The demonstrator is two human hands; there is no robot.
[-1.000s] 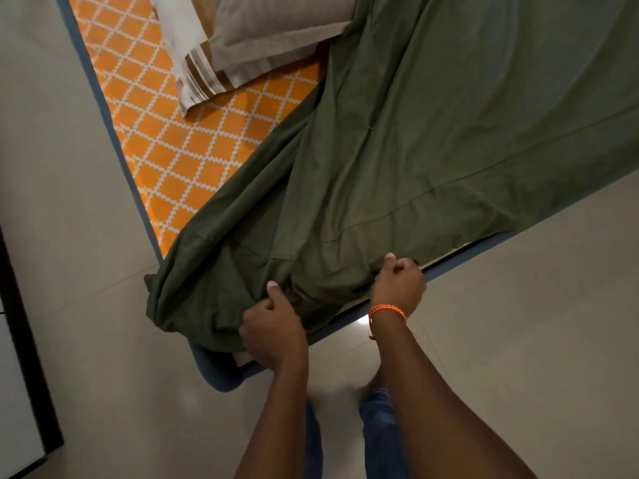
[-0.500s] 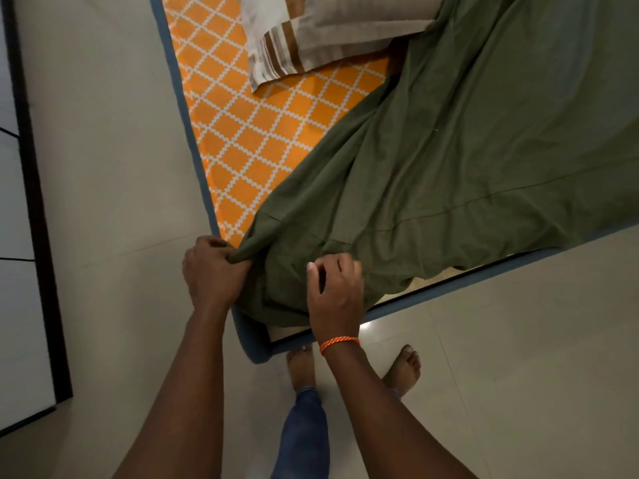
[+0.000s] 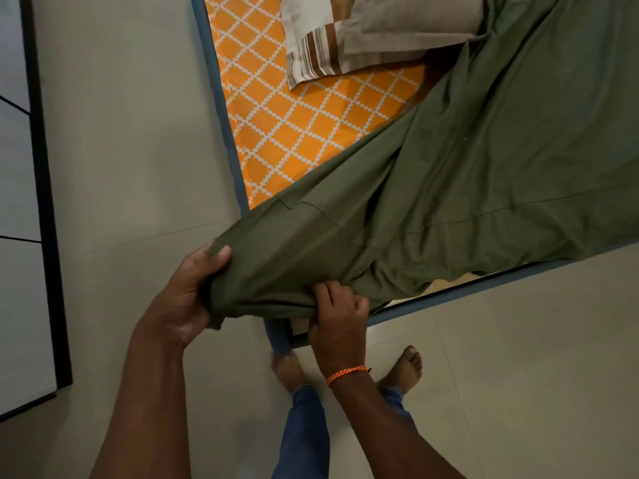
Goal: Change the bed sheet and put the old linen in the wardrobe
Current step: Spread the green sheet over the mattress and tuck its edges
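An olive green sheet (image 3: pixel 484 160) lies crumpled over most of the bed, above an orange mattress cover with a white lattice pattern (image 3: pixel 294 115). Its near corner is lifted off the blue-edged mattress corner (image 3: pixel 276 335). My left hand (image 3: pixel 186 295) grips that bunched corner out over the floor, thumb on top. My right hand (image 3: pixel 340 314), with an orange thread band on the wrist, pinches the sheet's lower edge beside the mattress corner.
A beige pillow with brown stripes (image 3: pixel 363 32) rests at the bed's top. A dark-framed panel (image 3: pixel 31 219) stands at the left edge. Pale floor tiles (image 3: pixel 131 133) surround the bed, and my bare feet (image 3: pixel 287 368) stand at the mattress corner.
The view shifted left and nearer. My left hand pulled the sheet corner up and out leftward off the mattress; my right hand shifted from on top of the sheet to its lower edge.
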